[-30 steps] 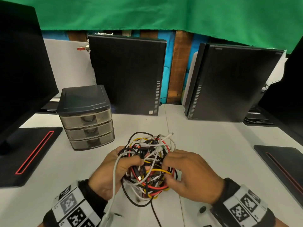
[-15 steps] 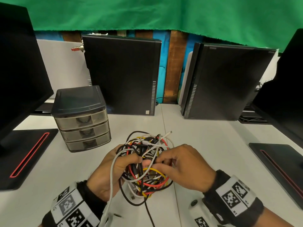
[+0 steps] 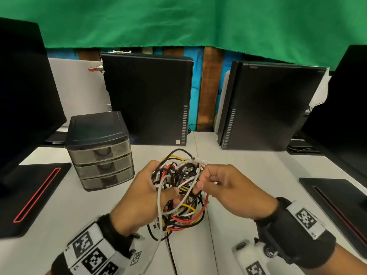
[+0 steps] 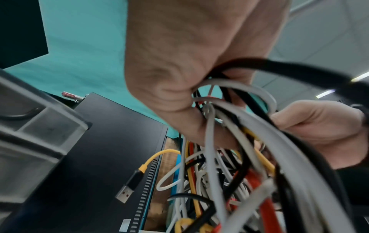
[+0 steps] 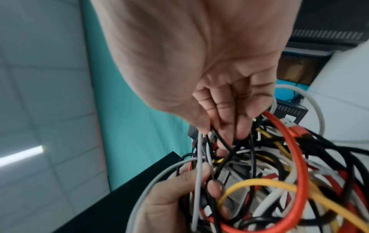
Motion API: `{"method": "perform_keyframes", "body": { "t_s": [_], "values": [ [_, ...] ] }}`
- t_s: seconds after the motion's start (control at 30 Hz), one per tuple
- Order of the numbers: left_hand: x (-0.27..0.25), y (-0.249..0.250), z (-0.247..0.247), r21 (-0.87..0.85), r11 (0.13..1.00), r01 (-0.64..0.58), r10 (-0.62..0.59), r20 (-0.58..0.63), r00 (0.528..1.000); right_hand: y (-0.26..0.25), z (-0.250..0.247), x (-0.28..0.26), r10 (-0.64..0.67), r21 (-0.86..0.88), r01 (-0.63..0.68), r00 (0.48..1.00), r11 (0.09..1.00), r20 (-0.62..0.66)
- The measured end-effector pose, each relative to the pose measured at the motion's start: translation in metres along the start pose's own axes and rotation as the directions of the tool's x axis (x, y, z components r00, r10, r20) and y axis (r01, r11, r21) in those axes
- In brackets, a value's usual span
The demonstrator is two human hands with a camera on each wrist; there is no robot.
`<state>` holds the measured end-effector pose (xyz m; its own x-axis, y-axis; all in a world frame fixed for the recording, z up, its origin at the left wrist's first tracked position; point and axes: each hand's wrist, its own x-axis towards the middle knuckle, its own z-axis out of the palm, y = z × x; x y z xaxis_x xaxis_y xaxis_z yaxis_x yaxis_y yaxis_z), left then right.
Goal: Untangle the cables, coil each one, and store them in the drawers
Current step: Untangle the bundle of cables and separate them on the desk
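A tangled bundle of cables (image 3: 179,192), black, white, red and yellow, is held up above the white table (image 3: 248,175). My left hand (image 3: 147,193) grips its left side, fingers curled into the strands (image 4: 209,126). From the right, my right hand (image 3: 216,183) pinches strands (image 5: 215,137) near the top of the bundle. A yellow cable with a black USB plug (image 4: 127,187) hangs free on the left. The small grey drawer unit (image 3: 101,149) with three shut drawers stands left of the bundle.
Two black computer towers (image 3: 149,96) (image 3: 268,108) stand upright at the back. Black monitors and their stands (image 3: 31,195) (image 3: 337,205) flank the table on both sides. A green cloth (image 3: 178,20) hangs behind.
Both hands have lifted the bundle higher off the table. The right hand has shifted from covering the bundle's right side to pinching strands near its top.
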<state>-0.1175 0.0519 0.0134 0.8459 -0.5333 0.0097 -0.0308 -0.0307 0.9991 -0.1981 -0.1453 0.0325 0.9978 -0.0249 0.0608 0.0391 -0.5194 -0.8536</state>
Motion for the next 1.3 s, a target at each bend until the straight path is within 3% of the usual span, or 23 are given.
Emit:
{"method": "perform_keyframes", "body": {
  "t_s": [0.2,0.33,0.43,0.57,0.73,0.9,1.0,1.13,1.2,1.3],
  "values": [
    [0.008,-0.001,0.000,-0.092,0.996,0.008,-0.012,-0.044,0.999,-0.008,-0.001,-0.003,0.116,0.337,-0.107,0.993,0.935,-0.005],
    [0.008,-0.008,0.012,-0.124,0.991,-0.050,0.037,-0.106,0.994,-0.014,0.011,-0.008,0.263,0.515,-0.217,0.965,0.829,-0.018],
    [0.009,-0.011,0.018,-0.153,0.982,-0.107,0.081,-0.167,0.983,-0.015,0.017,-0.013,0.271,0.569,-0.196,0.961,0.799,-0.050],
    [0.013,-0.012,0.016,-0.319,0.944,-0.079,0.030,-0.157,0.987,-0.012,0.021,-0.020,0.181,0.500,-0.095,0.975,0.861,-0.127],
    [0.020,-0.018,0.005,-0.531,0.843,0.083,-0.131,-0.053,0.990,0.003,0.027,-0.023,0.129,0.419,0.003,0.949,0.908,-0.287],
    [0.028,-0.013,-0.013,-0.727,0.640,0.248,-0.297,0.064,0.953,0.008,0.022,-0.028,0.078,0.377,0.149,0.847,0.914,-0.525],
    [0.034,-0.012,-0.028,-0.795,0.536,0.286,-0.291,0.144,0.946,0.012,0.021,-0.034,0.097,0.363,0.155,0.804,0.919,-0.587],
    [0.036,-0.006,-0.035,-0.851,0.438,0.289,-0.133,0.257,0.957,0.025,0.036,-0.035,0.183,0.359,0.055,0.783,0.932,-0.595],
    [0.035,-0.002,-0.035,-0.869,0.397,0.294,-0.073,0.289,0.954,0.041,0.044,-0.031,0.217,0.302,-0.050,0.806,0.952,-0.551],
    [0.033,-0.001,-0.033,-0.882,0.304,0.359,0.005,0.378,0.926,0.049,0.052,-0.023,0.231,0.265,-0.149,0.922,0.953,-0.311]
  ]
}}
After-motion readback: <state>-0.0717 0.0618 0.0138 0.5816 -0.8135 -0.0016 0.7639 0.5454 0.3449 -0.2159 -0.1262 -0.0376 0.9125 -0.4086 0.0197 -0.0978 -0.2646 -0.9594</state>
